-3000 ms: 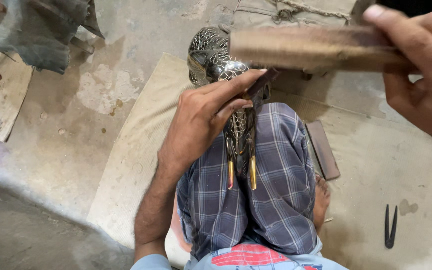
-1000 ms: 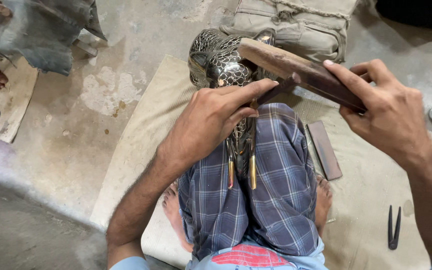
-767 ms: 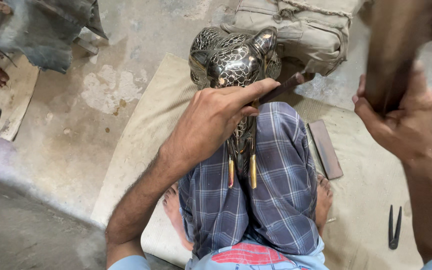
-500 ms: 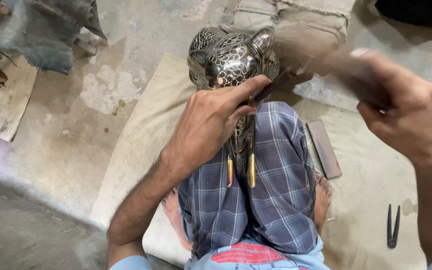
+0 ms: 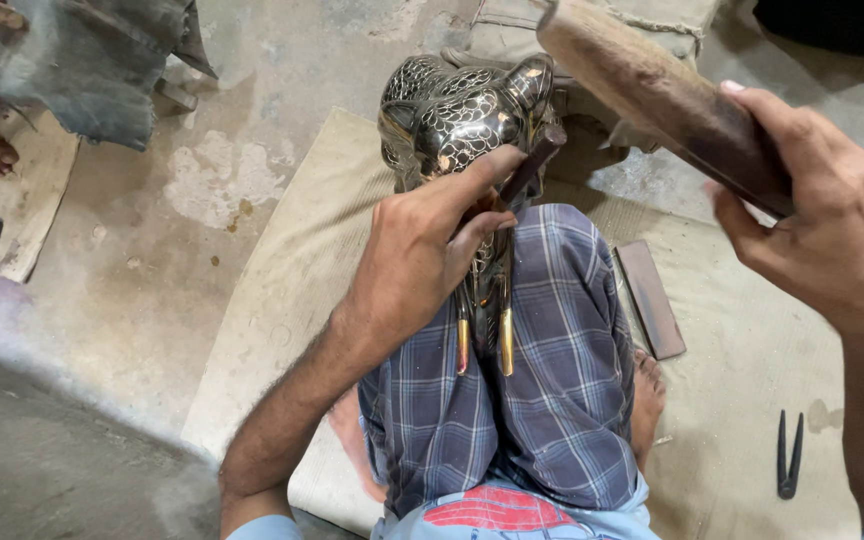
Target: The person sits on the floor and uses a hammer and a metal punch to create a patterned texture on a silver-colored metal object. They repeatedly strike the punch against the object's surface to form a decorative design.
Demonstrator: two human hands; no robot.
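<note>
A dark metal elephant figure [image 5: 457, 120] with fine pale inlay and two brass tusks rests between my knees on my checked blue cloth [image 5: 552, 390]. My left hand [image 5: 422, 250] presses on its head and pinches a thin dark punch [image 5: 530, 168] against the metal. My right hand [image 5: 832, 230] is raised to the upper right, gripping a thick wooden mallet [image 5: 652, 95] that slants up toward the top of the view, above the figure.
I sit on a beige mat [image 5: 282, 300] over a stained concrete floor. A flat dark bar [image 5: 650, 298] lies by my right knee and small black pliers [image 5: 788, 455] farther right. Another person's leg and grey garment [image 5: 82, 60] are at top left. A cloth sack [image 5: 512, 35] lies behind the figure.
My right hand has swung the wooden mallet down toward the punch and raised it again several times. My left hand and the elephant figure have stayed in place.
</note>
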